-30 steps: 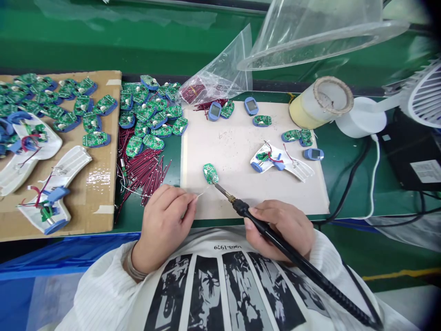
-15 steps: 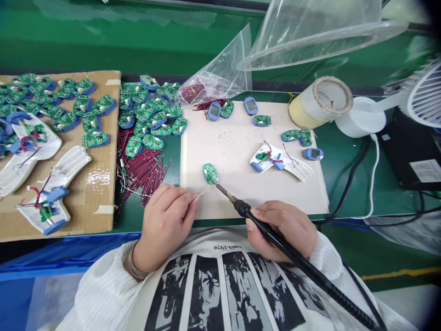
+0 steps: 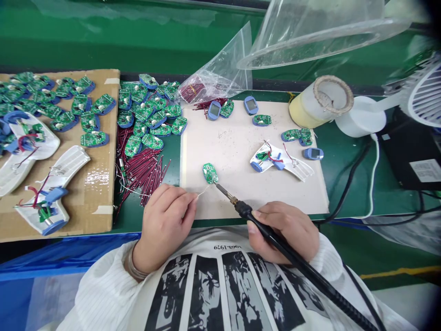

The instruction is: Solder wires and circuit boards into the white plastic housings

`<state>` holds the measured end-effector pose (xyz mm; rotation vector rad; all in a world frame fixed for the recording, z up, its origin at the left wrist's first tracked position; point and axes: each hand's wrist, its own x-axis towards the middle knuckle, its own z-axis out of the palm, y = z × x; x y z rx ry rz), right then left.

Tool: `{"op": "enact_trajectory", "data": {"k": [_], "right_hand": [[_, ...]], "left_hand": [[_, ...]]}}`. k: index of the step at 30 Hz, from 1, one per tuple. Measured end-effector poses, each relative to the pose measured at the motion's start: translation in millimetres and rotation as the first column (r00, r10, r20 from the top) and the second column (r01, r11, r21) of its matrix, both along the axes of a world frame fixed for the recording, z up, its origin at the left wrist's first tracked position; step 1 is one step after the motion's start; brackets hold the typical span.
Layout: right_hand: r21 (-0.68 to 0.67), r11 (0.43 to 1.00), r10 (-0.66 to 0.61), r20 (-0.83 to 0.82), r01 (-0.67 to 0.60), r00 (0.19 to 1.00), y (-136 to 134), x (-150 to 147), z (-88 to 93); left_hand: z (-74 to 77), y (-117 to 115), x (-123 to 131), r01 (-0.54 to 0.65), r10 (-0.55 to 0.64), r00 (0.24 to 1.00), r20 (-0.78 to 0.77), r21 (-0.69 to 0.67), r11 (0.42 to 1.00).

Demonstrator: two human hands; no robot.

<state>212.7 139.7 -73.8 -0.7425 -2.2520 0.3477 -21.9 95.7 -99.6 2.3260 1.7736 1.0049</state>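
My right hand (image 3: 285, 232) is closed around the black handle of a soldering iron (image 3: 310, 269), my palm out of sight beneath. My left hand (image 3: 168, 225) pinches a thin pale wire (image 3: 203, 192) between thumb and forefinger, the other fingers curled so I can't see inside them. The wire's free end reaches toward the circuit board (image 3: 210, 173), green and rounded, and the iron's metal tip comes to that board's near right corner; whether tip, wire and board truly touch is too small to tell.

The board lies on a smooth pale sheet (image 3: 234, 151), left of its middle and near its front, with bare sheet beyond it and to its right as far as a curved white shell (image 3: 300, 170) fitted with blue parts and red wires. Just left of the sheet a strip of green table (image 3: 174, 170) shows, then a loose heap of stiff red wires (image 3: 148, 177), partly hidden by piled green boards (image 3: 143, 110). Further left, glossy brown cardboard (image 3: 99, 174) carries more boards and shells, cut off at the picture's edge.

Along the sheet's far edge a crinkled clear bag (image 3: 234, 59) covers some red wires, blurring them. A clear plastic hood (image 3: 310, 50) hangs above, its top cut off. Beyond the far right corner stand a yellowish cylinder (image 3: 303, 110) with a rough rim and a ribbed white fan (image 3: 425, 94), cropped at the right.
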Motion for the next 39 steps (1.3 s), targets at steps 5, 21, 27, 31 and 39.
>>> {"op": "enact_trajectory", "data": {"k": [5, 21, 27, 31, 39], "right_hand": [[-0.008, 1.000, -0.019, 0.010, 0.019, 1.000, -1.0, 0.6, 0.7], [-0.002, 0.999, -0.038, -0.007, 0.038, 0.999, -0.6, -1.2, -0.8], [0.013, 1.000, -0.028, 0.018, 0.028, 0.999, -1.2, 1.3, 1.9], [0.006, 1.000, -0.028, 0.026, 0.028, 0.999, -1.4, 1.5, 2.3], [0.016, 0.998, -0.061, 0.016, 0.061, 0.998, -2.1, -0.5, -0.7]], "left_hand": [[0.3, 1.0, 1.1, 0.013, -0.013, 1.000, 0.000, 0.000, 1.000], [-1.9, 1.9, 2.3, 0.002, -0.002, 0.999, -0.045, -0.009, 1.000], [-2.0, 2.4, 3.8, 0.012, -0.012, 1.000, -0.022, 0.001, 1.000], [-2.3, 3.2, 4.8, 0.014, -0.014, 0.999, -0.039, -0.011, 1.000], [-3.5, 4.7, 4.8, 0.015, -0.015, 0.999, -0.049, -0.008, 1.000]]}}
